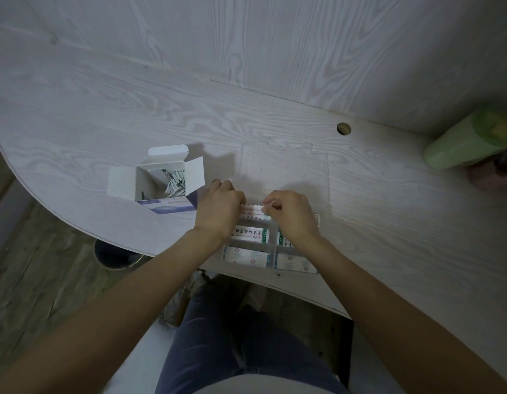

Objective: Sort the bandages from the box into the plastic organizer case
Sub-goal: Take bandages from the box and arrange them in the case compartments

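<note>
An open white and blue cardboard box (161,184) stands on the table with several wrapped bandages (175,183) inside. To its right lies the clear plastic organizer case (272,245), its lid (285,169) folded back flat. Bandages (250,234) lie in the case's near compartments. Both hands hover over the far row of the case and pinch the same white bandage (253,208) with red print: my left hand (221,210) holds its left end, my right hand (292,213) its right end.
The pale wood-grain table (132,109) has a curved near edge and a cable hole (343,128) at the back. A green bottle (468,140) lies at the far right. A dark round stool (115,254) stands below the table edge, and my legs are under it.
</note>
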A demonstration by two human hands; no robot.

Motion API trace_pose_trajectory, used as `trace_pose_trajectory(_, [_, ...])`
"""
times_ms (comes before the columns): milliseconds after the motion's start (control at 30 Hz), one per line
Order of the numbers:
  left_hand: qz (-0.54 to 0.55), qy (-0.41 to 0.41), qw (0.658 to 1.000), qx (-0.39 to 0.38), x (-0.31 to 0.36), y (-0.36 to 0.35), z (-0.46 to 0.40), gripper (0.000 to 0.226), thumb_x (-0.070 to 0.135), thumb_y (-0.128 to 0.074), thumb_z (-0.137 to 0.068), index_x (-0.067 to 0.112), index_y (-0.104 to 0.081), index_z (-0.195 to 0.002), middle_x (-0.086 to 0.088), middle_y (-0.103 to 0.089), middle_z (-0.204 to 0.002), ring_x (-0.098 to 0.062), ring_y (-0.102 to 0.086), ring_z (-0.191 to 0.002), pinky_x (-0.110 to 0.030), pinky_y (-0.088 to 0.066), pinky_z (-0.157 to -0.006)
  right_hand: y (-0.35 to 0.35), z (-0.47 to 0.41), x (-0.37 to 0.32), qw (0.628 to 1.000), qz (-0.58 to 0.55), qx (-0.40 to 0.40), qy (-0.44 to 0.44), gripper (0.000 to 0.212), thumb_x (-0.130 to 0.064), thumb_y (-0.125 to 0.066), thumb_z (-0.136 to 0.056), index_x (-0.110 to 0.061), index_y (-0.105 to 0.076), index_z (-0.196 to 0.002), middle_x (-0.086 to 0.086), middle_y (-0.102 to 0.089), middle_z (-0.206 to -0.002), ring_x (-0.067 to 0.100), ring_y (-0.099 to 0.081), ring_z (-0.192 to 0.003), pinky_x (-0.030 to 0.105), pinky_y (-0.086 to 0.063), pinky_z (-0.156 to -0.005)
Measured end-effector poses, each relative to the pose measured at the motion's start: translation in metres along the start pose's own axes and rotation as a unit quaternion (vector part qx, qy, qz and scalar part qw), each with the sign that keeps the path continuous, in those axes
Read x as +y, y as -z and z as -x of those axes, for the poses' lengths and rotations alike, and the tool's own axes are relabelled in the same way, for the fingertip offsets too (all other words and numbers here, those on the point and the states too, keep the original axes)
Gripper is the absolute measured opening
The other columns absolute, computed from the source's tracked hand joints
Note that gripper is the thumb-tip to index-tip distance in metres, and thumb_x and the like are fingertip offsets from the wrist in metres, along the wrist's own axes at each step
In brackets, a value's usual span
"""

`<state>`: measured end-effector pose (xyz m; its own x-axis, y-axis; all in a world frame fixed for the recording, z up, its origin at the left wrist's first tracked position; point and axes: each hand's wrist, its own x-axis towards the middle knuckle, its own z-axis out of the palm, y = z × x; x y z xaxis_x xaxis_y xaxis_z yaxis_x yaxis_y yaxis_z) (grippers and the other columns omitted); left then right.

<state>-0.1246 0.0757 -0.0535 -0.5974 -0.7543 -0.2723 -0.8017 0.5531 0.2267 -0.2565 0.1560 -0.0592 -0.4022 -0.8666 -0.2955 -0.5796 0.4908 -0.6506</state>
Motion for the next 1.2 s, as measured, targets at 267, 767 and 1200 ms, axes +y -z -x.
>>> trace_pose_trajectory(267, [-0.068, 0.000, 0.998, 0.002, 0.001, -0.005, -0.003, 0.024, 0.016, -0.059, -0.090, 0.018, -0.068, -0.112, -0.007, -0.050, -0.111, -0.028, -0.041, -0.112, -0.038, -0.041, -0.089, -0.001, 0.001, -0.005, 0.989, 0.146, -0.015, 0.003, 0.020, -0.030, -0.060, -0.092, -0.019, -0.069, -0.106, 0.001, -0.054, -0.109, 0.018, -0.057, -0.098, 0.029, -0.046, -0.076])
trace_pose_trajectory(767, [-0.080, 0.008, 0.997, 0.007, -0.001, -0.009, -0.002, 0.025, 0.016, -0.059, -0.090, 0.016, -0.065, -0.115, -0.010, -0.048, -0.114, -0.029, -0.041, -0.113, -0.036, -0.038, -0.092, 0.007, 0.004, -0.014, 0.979, 0.188, -0.012, -0.071, 0.038, -0.026, -0.042, -0.098, -0.009, -0.052, -0.066, 0.001, -0.052, -0.066, 0.017, -0.049, -0.057, 0.025, -0.033, -0.050])
trace_pose_trajectory(1200, [-0.008, -0.020, 1.000, 0.013, 0.000, 0.004, 0.012, 0.037, 0.019, -0.057, -0.090, 0.016, -0.053, -0.127, -0.010, -0.047, -0.120, -0.028, -0.039, -0.118, -0.040, -0.038, -0.095, 0.012, 0.004, -0.016, 0.989, 0.001, -0.065, -0.132, 0.041, -0.031, -0.038, -0.099, -0.008, -0.049, -0.068, 0.016, -0.071, -0.076, 0.022, -0.056, -0.056, 0.034, -0.052, -0.070])
